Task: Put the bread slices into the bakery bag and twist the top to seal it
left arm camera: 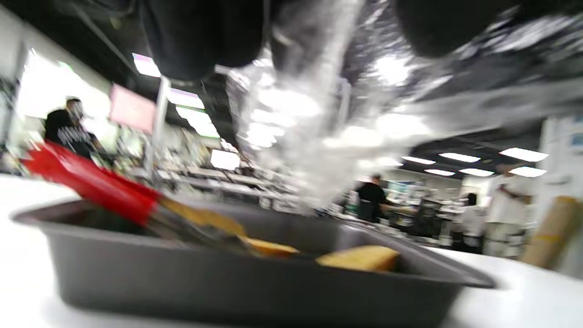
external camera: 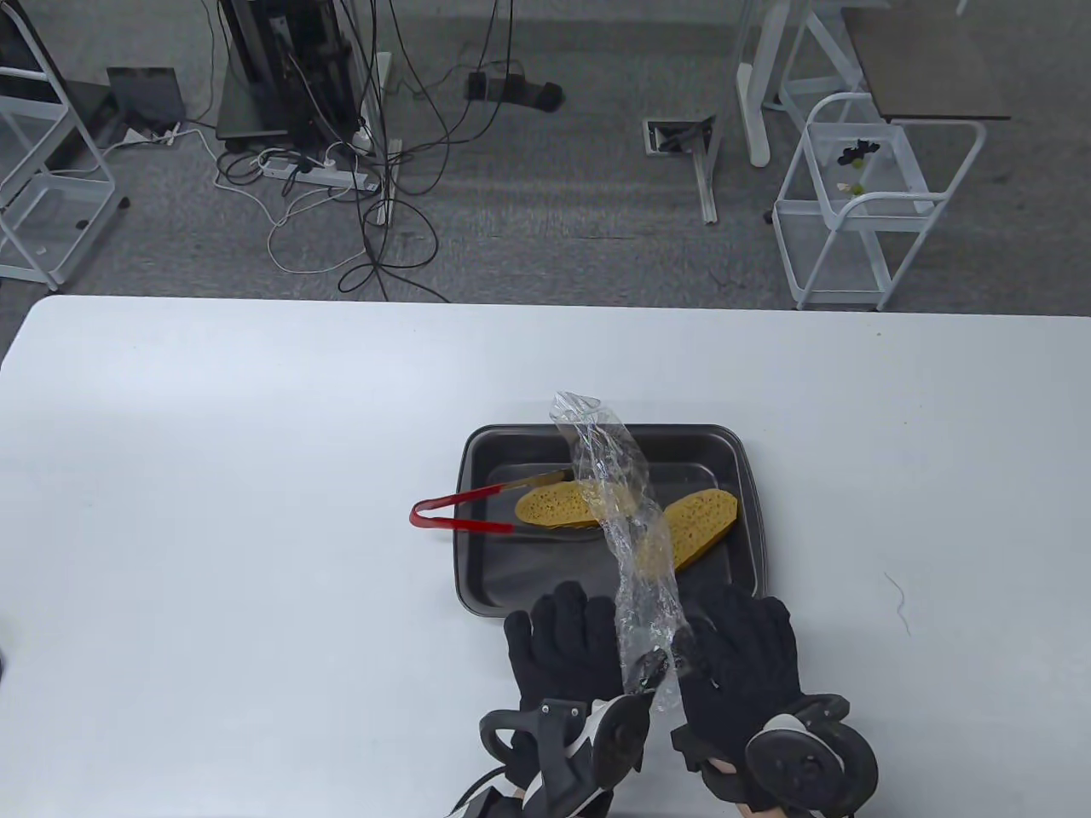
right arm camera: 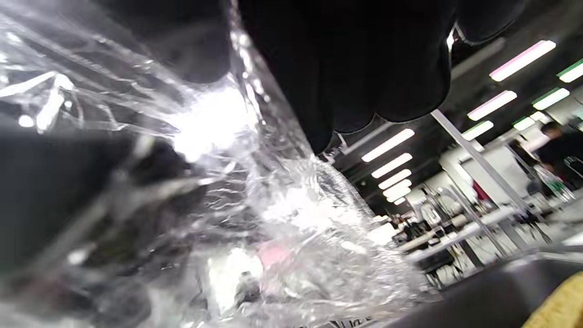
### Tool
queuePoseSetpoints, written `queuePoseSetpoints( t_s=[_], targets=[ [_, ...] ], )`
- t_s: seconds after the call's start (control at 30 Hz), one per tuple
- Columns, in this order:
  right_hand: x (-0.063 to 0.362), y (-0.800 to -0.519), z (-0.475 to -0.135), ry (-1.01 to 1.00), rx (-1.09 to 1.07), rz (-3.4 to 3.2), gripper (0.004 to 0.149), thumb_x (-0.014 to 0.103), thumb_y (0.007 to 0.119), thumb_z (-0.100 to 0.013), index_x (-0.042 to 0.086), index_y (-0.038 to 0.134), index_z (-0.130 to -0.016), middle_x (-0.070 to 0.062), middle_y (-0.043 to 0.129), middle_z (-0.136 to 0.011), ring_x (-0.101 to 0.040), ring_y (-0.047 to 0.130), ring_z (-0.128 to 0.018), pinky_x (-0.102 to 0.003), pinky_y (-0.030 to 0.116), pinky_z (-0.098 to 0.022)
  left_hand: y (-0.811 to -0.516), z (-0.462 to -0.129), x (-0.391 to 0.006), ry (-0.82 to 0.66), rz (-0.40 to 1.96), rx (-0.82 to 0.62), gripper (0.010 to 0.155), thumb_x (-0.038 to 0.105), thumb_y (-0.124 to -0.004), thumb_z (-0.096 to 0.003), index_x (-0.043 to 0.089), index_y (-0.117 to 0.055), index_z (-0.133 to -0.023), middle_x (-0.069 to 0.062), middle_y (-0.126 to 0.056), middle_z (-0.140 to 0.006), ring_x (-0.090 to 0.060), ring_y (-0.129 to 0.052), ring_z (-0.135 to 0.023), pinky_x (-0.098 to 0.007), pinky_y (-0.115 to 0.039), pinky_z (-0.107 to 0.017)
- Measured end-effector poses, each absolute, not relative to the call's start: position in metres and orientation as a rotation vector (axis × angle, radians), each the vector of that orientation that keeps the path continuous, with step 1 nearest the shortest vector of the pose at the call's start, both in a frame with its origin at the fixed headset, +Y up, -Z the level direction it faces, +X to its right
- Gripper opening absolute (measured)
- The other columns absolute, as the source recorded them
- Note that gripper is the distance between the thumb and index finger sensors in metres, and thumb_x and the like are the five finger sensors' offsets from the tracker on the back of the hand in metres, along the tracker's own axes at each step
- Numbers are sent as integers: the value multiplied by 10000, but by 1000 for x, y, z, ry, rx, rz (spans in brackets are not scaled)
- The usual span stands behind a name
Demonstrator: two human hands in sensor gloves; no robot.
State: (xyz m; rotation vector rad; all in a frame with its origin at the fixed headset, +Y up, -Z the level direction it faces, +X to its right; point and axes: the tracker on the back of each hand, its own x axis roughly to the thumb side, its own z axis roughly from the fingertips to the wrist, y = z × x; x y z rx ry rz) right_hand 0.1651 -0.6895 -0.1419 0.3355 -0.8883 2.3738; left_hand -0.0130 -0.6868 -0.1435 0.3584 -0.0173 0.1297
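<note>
A crumpled clear bakery bag [external camera: 618, 494] stretches from between my hands out over a dark baking tray [external camera: 682, 431]. My left hand [external camera: 562, 643] and right hand [external camera: 740, 652] flank its near end, and each thumb pinches the bag's edge. Two yellow bread slices lie in the tray: one [external camera: 552, 504] at the left by the tongs, the other [external camera: 706, 518] at the right, partly behind the bag. In the left wrist view, the bag [left arm camera: 319, 136] hangs above the tray [left arm camera: 227, 282] and bread [left arm camera: 360, 257]. In the right wrist view, the bag [right arm camera: 273, 205] fills the frame under my fingers [right arm camera: 355, 68].
Red-handled tongs [external camera: 460, 513] rest across the tray's left rim, their tips at the left slice. The tray sits on a white table [external camera: 213, 511]. Beyond the far edge are floor cables and a white cart [external camera: 861, 204].
</note>
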Motion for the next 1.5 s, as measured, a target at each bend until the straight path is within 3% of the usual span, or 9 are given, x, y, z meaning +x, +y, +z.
queuePoseSetpoints(
  t_s=[0.1, 0.47, 0.7, 0.97, 1.03, 1.1, 1.17, 1.23, 1.5],
  targets=[
    [170, -683, -138, -1029, 297, 2462, 478, 358, 819, -476, -64, 1029, -552, -298, 952, -813, -584, 884, -717, -743, 538, -583, -682, -149, -38, 55, 150, 392, 388, 547, -715, -533, 284, -887, -761, -108, -830, -1002, -389, -886, -913, -637, -534, -799],
    [181, -683, -147, -952, 100, 2731, 472, 372, 840, -460, -41, 1035, -578, -284, 949, -841, -586, 868, -755, -746, 525, -612, -678, -156, -95, 224, 357, 337, 376, 519, -749, -529, 242, -937, -700, -112, -904, -931, -385, -939, -841, -634, -558, -786],
    [165, -681, -141, -927, 381, 2684, 509, 388, 805, -470, -53, 1026, -595, -275, 947, -853, -582, 861, -777, -748, 512, -631, -678, -145, -75, 91, 287, 381, 419, 543, -705, -538, 247, -940, -720, -102, -906, -933, -377, -937, -850, -635, -545, -794],
    [175, -654, -106, -1565, 517, 2420, 520, 377, 698, -508, 68, 728, -925, -263, 627, -1037, -569, 599, -922, -749, 332, -624, -652, -102, -63, -129, 340, 831, 488, 567, -561, -540, 336, -762, -921, -36, -715, -1076, -327, -759, -1019, -638, -394, -851],
    [183, -666, -127, -1373, 500, 2472, 526, 349, 699, -515, 146, 628, -995, -279, 526, -1079, -591, 511, -951, -756, 296, -634, -657, -113, -63, -45, 245, 745, 496, 572, -574, -547, 335, -774, -934, -50, -726, -1079, -351, -754, -1021, -649, -400, -841],
    [187, -684, -153, -1068, 383, 2641, 522, 363, 770, -488, 141, 770, -960, -283, 646, -1069, -607, 581, -950, -765, 345, -645, -671, -134, -63, 37, 186, 534, 505, 565, -598, -554, 315, -811, -938, -90, -769, -1067, -395, -778, -1002, -667, -420, -822],
    [189, -712, -180, -433, 353, 2853, 501, 362, 802, -482, 112, 850, -913, -269, 713, -1057, -606, 605, -962, -777, 328, -657, -696, -160, -69, 221, 149, 175, 504, 521, -659, -534, 247, -888, -891, -122, -850, -1013, -428, -838, -945, -663, -456, -804],
    [188, -725, -186, -242, 422, 2885, 487, 363, 799, -484, 101, 867, -889, -275, 714, -1051, -618, 561, -969, -784, 273, -643, -709, -170, -73, 250, 193, 26, 514, 514, -647, -543, 226, -871, -905, -136, -842, -1009, -434, -829, -940, -656, -453, -806],
    [184, -677, -139, -1159, 463, 2549, 514, 382, 772, -475, 91, 832, -895, -254, 698, -1048, -579, 624, -953, -764, 331, -662, -682, -141, -73, -47, 363, 500, 528, 535, -572, -542, 313, -719, -999, -49, -745, -1084, -349, -777, -1025, -655, -419, -841]
  ],
)
